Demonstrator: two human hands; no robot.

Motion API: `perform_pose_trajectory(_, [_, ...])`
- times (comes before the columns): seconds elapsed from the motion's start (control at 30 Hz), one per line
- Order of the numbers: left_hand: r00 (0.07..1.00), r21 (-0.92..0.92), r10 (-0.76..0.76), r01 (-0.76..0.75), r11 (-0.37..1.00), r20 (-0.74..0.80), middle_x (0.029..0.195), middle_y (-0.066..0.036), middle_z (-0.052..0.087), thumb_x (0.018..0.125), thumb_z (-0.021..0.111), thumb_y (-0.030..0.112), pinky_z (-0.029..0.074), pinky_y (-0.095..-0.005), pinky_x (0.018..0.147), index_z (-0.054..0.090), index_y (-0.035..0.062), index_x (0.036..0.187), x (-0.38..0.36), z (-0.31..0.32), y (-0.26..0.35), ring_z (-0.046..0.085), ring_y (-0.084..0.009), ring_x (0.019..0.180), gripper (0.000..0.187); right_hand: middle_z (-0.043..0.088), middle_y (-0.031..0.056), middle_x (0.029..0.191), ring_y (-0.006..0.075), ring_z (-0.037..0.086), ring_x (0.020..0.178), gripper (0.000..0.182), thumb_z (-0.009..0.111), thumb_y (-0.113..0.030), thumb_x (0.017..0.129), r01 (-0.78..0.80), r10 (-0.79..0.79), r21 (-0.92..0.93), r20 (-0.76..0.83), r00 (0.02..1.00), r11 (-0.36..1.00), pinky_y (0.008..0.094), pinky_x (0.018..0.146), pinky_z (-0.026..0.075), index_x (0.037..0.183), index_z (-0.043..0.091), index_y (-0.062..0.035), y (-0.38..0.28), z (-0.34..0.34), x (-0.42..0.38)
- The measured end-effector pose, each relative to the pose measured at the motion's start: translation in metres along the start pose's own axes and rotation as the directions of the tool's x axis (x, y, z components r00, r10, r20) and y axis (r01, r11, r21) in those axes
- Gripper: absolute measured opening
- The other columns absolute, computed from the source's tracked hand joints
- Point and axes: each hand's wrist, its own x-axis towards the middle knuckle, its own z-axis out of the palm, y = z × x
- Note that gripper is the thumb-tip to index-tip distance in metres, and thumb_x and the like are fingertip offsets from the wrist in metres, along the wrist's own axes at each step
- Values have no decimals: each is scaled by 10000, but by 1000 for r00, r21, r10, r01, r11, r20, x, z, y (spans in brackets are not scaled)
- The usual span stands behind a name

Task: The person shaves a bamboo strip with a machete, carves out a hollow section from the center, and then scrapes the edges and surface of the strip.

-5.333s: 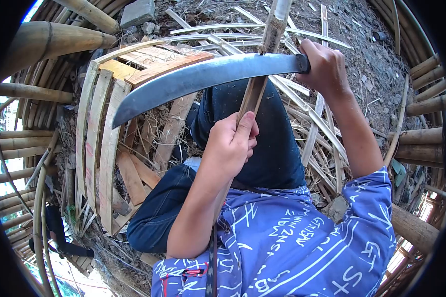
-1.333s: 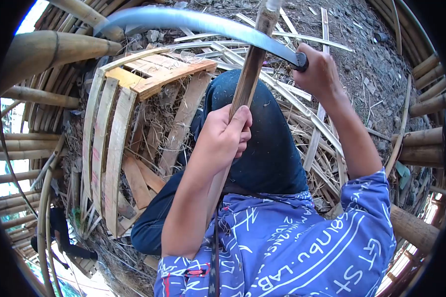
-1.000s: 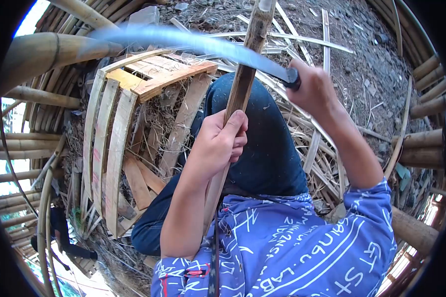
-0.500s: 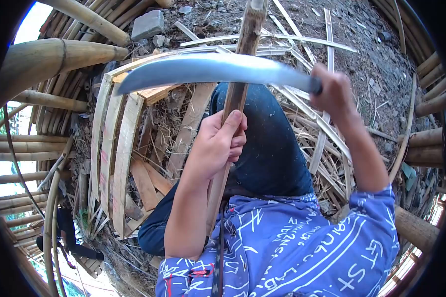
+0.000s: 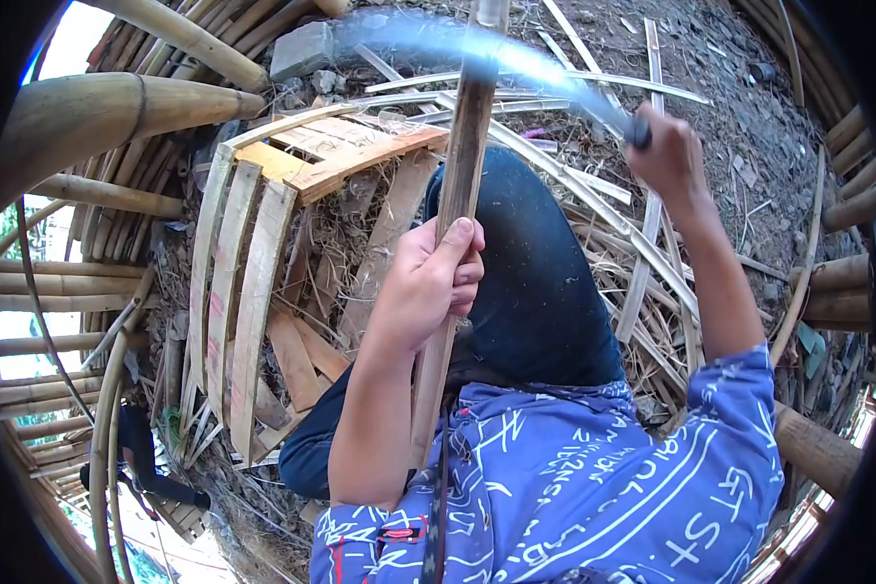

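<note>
My left hand (image 5: 438,277) is wrapped round a long strip of split bamboo (image 5: 465,146), thumb lying along it. The strip runs from the top of the view, past my bent knee (image 5: 535,253), down toward my lap. In my right hand (image 5: 670,156) is the dark handle of a machete. Its long blade (image 5: 545,70), smeared by motion, crosses the upper part of the strip, well above my left hand. Thin shavings and pale split strips (image 5: 642,253) lie on the ground beside my knee.
On the left stands a slatted wooden crate (image 5: 263,263). A concrete block (image 5: 302,51) lies behind it. Thick bamboo poles (image 5: 88,112) jut in from the left, and stacked poles (image 5: 837,292) line the right side. Part of another person (image 5: 146,457) shows at lower left.
The machete blade has moved up and away along the strip, my right hand rising slightly with it. My left hand keeps its grip on the strip.
</note>
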Motion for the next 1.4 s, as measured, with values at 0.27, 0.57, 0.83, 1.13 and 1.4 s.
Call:
perform_pose_trajectory(0.27, [1000,-24,-10,10,1000,14,598,54,372,1008,443,266,238,-168,400,497,83,883,1,-6,1,311,-9,452,228,626,141,642,308,658,621,128,646,-45,739,65,-59,261,-31,998,963,398,586,497,844,572,-42,-33,-25,-30])
perform_pose_trajectory(0.57, [1000,76,-21,19,997,23,609,63,382,1004,449,270,250,-166,413,503,96,874,5,11,-3,312,-3,459,223,626,181,655,322,649,613,105,644,-54,744,34,-35,29,55,998,999,426,563,497,827,585,-28,-16,-1,3])
perform_pose_trajectory(0.83, [1000,108,24,-26,994,15,612,62,372,1003,451,270,247,-168,410,497,96,884,8,6,-7,311,-4,465,216,627,180,650,333,654,623,106,606,-49,737,133,-132,57,-23,991,989,415,591,518,842,592,-52,-19,10,-15])
perform_pose_trajectory(1.13, [999,67,45,-44,997,-18,623,59,372,1008,436,243,242,-172,405,493,84,919,6,-3,7,311,-2,461,191,630,172,637,341,650,604,54,605,-80,739,213,-212,3,-103,972,977,424,557,516,780,585,-51,-28,17,-2])
perform_pose_trajectory(1.4, [996,-27,-92,92,995,5,611,67,348,1001,454,224,244,-168,403,498,96,917,-8,-18,-4,283,-5,456,159,669,174,775,261,680,698,167,619,-76,768,-9,49,300,-125,991,954,368,615,528,921,598,-13,-15,3,13])
